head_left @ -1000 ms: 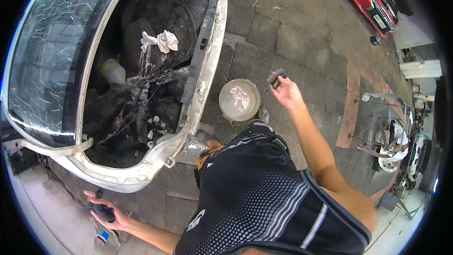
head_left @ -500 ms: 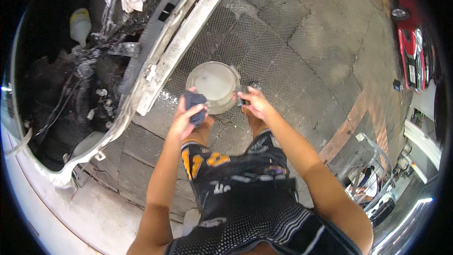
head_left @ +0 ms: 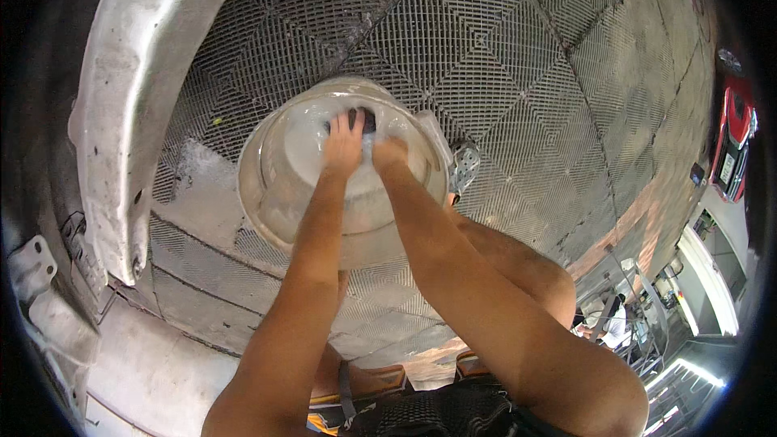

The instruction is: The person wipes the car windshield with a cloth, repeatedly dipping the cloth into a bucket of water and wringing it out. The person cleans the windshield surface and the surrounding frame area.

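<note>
Both my hands are down inside a round translucent bucket [head_left: 257, 214] of cloudy, whitish water. My left hand [head_left: 346, 148] has its fingers over a dark cloth [head_left: 366, 120], which is wet and bunched up at the water. Close beside it on the right, my right hand [head_left: 390, 155] dips into the water. Its fingers are blurred and sunk in the milky liquid, so what they hold is hidden.
A worn whitish car-body sill [head_left: 129, 89] curves along the left. Ribbed plastic floor tiles [head_left: 477, 40] surround the bucket. My right foot in a grey perforated shoe [head_left: 464, 168] is against the bucket's right side. A red car [head_left: 732, 137] stands far right.
I have bent down toward the bucket. Both hands have moved from above it into the water, the left with the dark cloth. The small dark piece in my right hand is now out of sight.
</note>
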`<action>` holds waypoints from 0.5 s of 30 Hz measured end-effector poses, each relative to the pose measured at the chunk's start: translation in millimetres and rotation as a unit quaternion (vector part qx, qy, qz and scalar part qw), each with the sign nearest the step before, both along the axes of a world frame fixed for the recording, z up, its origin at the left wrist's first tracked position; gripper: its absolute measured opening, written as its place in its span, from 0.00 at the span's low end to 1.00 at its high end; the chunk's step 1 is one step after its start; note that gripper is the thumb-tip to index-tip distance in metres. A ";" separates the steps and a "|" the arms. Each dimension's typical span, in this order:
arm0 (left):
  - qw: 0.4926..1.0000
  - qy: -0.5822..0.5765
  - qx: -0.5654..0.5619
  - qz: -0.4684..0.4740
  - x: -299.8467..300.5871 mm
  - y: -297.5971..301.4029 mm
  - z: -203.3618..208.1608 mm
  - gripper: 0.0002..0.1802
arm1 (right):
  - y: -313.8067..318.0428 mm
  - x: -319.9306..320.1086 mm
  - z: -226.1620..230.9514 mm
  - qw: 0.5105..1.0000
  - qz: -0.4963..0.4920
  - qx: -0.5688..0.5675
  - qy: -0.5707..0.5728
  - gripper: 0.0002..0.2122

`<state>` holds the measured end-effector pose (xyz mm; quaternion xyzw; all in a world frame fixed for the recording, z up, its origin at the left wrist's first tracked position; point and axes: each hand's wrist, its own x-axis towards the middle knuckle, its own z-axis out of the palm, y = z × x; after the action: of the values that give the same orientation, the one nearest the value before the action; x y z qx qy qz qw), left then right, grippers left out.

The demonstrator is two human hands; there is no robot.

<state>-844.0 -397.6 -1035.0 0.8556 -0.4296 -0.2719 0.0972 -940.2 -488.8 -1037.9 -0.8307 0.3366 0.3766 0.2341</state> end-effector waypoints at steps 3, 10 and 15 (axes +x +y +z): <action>0.973 0.113 0.196 0.057 -21.7 11.9 1.4 0.32 | 2.9 -5.9 12.0 0.993 -0.079 0.075 0.047 0.25; 0.687 0.435 -0.225 0.537 -30.3 21.6 204.0 0.20 | -10.5 3.8 184.2 0.782 -0.578 0.231 -0.020 0.31; 0.544 0.490 -0.254 0.633 -5.8 29.2 342.3 0.17 | 31.9 6.1 332.6 0.686 -0.607 0.381 -0.122 0.16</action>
<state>-849.7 -368.3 -692.7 0.5791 0.2865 -0.3961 0.6525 -934.1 -456.9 -705.4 -0.3222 0.5633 0.1432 0.7473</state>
